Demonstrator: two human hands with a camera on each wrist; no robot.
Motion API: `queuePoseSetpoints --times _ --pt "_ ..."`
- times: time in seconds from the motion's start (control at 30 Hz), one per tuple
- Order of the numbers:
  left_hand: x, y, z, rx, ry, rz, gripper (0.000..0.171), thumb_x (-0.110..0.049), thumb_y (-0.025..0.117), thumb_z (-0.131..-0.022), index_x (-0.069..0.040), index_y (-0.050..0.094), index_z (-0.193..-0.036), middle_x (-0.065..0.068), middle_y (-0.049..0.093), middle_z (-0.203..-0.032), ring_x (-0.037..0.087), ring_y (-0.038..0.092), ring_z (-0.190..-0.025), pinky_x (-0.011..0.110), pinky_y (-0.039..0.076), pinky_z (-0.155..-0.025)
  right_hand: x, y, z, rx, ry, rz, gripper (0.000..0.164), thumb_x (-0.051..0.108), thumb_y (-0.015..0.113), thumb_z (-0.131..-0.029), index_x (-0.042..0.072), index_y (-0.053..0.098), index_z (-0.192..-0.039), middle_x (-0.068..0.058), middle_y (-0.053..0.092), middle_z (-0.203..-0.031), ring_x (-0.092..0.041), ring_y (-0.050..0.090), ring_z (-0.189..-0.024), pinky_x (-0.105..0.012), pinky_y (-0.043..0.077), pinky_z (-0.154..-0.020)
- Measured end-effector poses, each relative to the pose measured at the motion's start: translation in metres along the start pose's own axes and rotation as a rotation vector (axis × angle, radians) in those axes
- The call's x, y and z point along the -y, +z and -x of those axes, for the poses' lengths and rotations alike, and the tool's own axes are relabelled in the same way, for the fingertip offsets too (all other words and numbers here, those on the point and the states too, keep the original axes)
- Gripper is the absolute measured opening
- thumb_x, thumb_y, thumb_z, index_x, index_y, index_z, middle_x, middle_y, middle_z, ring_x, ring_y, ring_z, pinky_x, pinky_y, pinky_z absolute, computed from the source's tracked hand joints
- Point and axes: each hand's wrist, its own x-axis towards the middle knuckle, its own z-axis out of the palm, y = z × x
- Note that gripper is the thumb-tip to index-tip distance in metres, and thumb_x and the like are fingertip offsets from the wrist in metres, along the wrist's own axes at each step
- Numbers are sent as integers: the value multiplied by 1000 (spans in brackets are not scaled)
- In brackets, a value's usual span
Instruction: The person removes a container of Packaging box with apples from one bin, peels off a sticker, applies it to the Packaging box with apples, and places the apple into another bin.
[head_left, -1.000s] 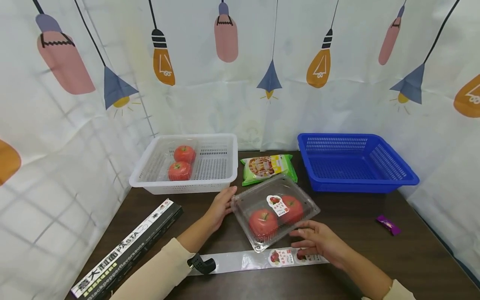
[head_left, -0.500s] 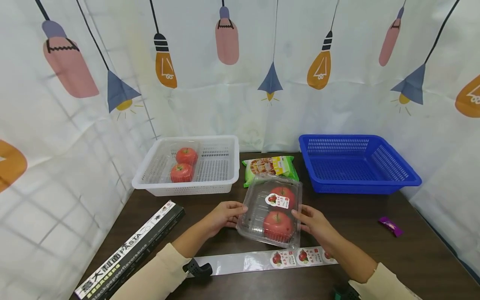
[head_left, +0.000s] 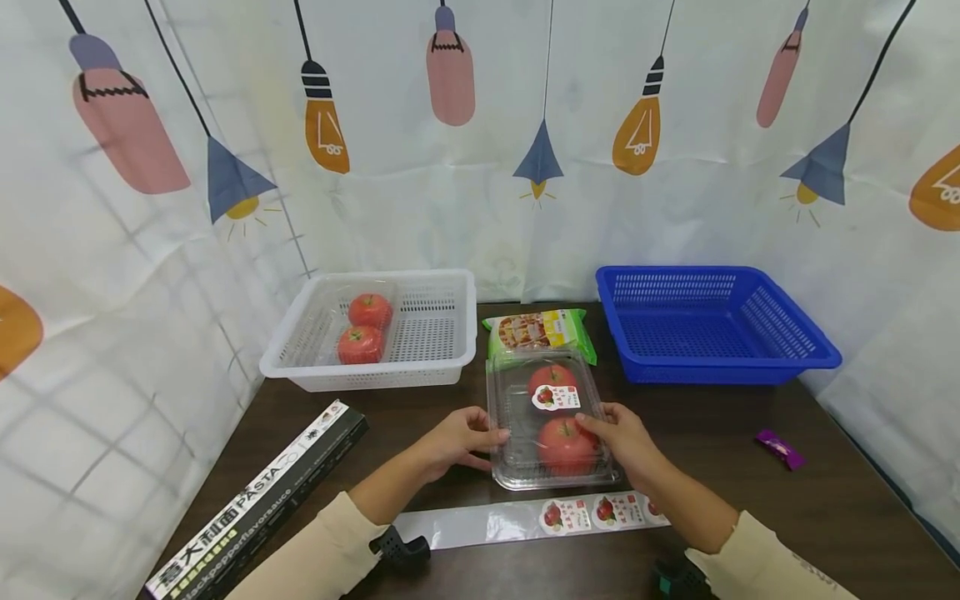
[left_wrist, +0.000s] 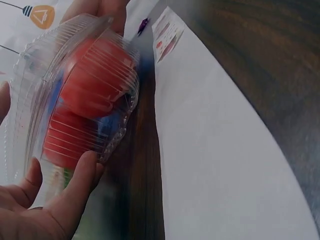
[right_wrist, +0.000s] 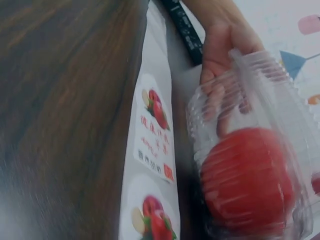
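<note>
A clear plastic clamshell box point(head_left: 517, 400) with two red fruits point(head_left: 567, 446) inside is between my hands, in the middle of the table. A white label point(head_left: 556, 397) with red fruit pictures is stuck on its lid. My left hand point(head_left: 459, 443) pinches the box's left edge, thumb on top. My right hand point(head_left: 630, 442) holds the right edge, thumb over the lid near the closer fruit. In the left wrist view the ribbed box wall point(left_wrist: 95, 95) shows from the side. A strip of labels point(head_left: 495, 523) lies on the table just in front of the box.
A white basket point(head_left: 442, 372) with another boxed pair of red fruits stands back left. Back right is a blue basket point(head_left: 720, 372). A green snack bag point(head_left: 542, 331) lies behind the box, a long black pasta box point(head_left: 258, 500) at left, a purple candy point(head_left: 781, 450) at right.
The clamshell box has turned from a slanted position to nearly straight, its fruits now along the right side. My right hand, loosely beside it earlier, now holds its right edge.
</note>
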Motion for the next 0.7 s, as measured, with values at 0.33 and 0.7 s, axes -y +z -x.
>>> queuePoseSetpoints --times 0.33,0.7 --pt "-16 -1 -4 25 81 -78 47 -41 63 -94 3 55 -107 17 61 -114 34 66 -99 46 56 -76 31 -25 -2 0 -103 13 56 28 68 -92 -9 45 -128 -12 61 -103 -15 59 -85 -26 52 -71" --pt "-21 18 -55 95 137 120 46 -32 43 -105 11 50 -120 26 63 -117 36 66 -100 47 55 -79 80 -93 0 100 -173 -13 41 27 63 -96 -4 49 -118 1 64 -89 -10 65 -70 -25 52 -56"
